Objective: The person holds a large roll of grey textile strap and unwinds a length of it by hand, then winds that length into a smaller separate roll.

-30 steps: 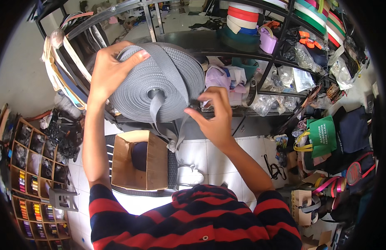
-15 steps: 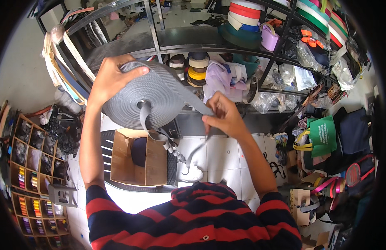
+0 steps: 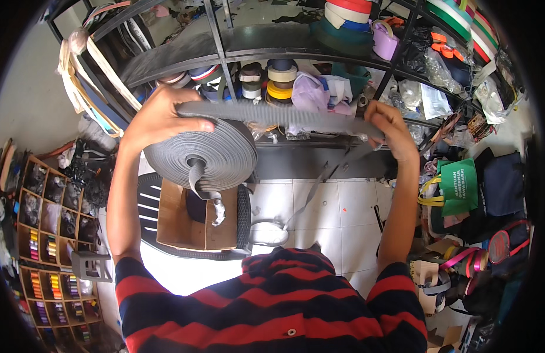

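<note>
A large grey roll of webbing strap [image 3: 216, 154] is held up in front of me. My left hand [image 3: 164, 120] grips its upper left edge, thumb across the near face. From the top of the roll a length of strap [image 3: 284, 116] stretches taut to the right, slightly blurred. My right hand [image 3: 391, 132] is closed around this length. Past the right hand the strap hangs down toward the floor, near a round white object [image 3: 269, 233]. The strap's inner end [image 3: 203, 185] dangles out of the roll's centre and twists.
Below the roll, an open cardboard box [image 3: 219, 232] stands on a dark slatted chair [image 3: 149, 217]. Ahead is a black metal shelf [image 3: 261, 50] with strap rolls and plastic bags. A thread rack [image 3: 49, 241] stands left; a green bag [image 3: 459, 187] is at right.
My right hand has moved right and up, drawing the strap into a longer, nearly level stretch. The dangling inner end hangs shorter. My left hand still holds the roll.
</note>
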`<action>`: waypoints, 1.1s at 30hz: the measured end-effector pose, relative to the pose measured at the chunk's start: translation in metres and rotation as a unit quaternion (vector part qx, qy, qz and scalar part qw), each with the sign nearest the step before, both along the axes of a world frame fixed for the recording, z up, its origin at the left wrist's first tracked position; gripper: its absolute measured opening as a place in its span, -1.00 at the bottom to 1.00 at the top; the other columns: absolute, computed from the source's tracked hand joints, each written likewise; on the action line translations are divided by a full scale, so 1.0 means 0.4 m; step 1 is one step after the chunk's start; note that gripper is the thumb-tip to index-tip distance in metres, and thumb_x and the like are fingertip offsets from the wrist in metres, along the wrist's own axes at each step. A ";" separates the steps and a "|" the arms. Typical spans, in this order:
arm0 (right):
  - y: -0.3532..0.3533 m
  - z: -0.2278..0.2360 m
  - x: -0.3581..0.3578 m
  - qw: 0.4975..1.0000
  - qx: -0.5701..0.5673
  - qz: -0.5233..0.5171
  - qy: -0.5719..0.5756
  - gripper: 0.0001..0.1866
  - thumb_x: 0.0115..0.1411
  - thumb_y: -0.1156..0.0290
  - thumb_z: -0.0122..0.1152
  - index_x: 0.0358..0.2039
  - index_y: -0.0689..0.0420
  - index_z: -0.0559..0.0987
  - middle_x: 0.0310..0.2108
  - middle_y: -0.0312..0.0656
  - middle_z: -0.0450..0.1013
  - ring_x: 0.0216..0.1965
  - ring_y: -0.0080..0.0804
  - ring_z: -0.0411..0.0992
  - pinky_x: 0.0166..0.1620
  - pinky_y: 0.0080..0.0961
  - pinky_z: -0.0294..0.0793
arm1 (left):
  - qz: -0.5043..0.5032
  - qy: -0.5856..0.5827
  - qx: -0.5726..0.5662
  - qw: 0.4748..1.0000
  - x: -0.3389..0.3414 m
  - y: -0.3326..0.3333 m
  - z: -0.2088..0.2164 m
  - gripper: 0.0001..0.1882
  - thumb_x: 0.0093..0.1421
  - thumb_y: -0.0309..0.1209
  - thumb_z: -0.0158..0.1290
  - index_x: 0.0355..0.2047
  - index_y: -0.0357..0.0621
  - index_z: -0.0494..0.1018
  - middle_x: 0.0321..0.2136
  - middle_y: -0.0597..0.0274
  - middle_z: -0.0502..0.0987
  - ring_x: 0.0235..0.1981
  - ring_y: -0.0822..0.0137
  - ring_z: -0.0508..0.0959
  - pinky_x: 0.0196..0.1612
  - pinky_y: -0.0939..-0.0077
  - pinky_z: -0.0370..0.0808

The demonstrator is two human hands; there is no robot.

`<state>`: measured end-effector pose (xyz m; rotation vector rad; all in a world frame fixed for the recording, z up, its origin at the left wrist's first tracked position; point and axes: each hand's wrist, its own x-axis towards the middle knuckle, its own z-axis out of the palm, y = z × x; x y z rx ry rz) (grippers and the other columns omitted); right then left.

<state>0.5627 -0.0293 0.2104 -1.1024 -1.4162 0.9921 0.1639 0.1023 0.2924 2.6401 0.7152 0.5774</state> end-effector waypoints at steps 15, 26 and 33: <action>0.092 -0.039 -0.348 0.971 0.190 0.001 -0.148 -0.46 0.14 0.30 0.24 0.12 0.09 0.34 0.02 -0.04 0.38 0.06 -0.43 0.33 0.13 -0.50 0.23 | -0.033 0.020 0.087 0.995 0.161 -0.073 -0.018 -0.25 -0.09 -0.20 0.33 0.04 -0.05 0.16 0.00 0.07 0.22 -0.30 0.11 0.54 -0.27 0.29 0.53; 0.031 -0.121 -0.343 0.971 0.210 -0.087 0.068 -0.44 -0.13 0.33 0.50 -0.15 0.29 0.45 -0.33 -0.16 0.52 -0.30 -0.50 0.49 -0.20 -0.54 0.46 | -0.012 -0.085 0.132 0.988 0.134 -0.028 -0.038 -0.61 -0.03 -0.22 0.30 -0.35 -0.29 0.53 -0.45 0.30 0.56 -0.39 0.51 0.49 -0.26 0.61 0.40; -0.014 -0.091 -0.308 0.941 0.244 -0.215 0.091 -0.54 -0.12 0.40 0.48 -0.24 0.31 0.49 -0.40 -0.16 0.54 -0.36 -0.50 0.50 -0.26 -0.58 0.48 | -0.029 -0.219 -0.022 0.975 0.176 -0.061 -0.033 -0.69 0.13 -0.33 0.16 -0.17 -0.26 0.47 -0.34 0.25 0.55 -0.30 0.49 0.49 -0.21 0.60 0.40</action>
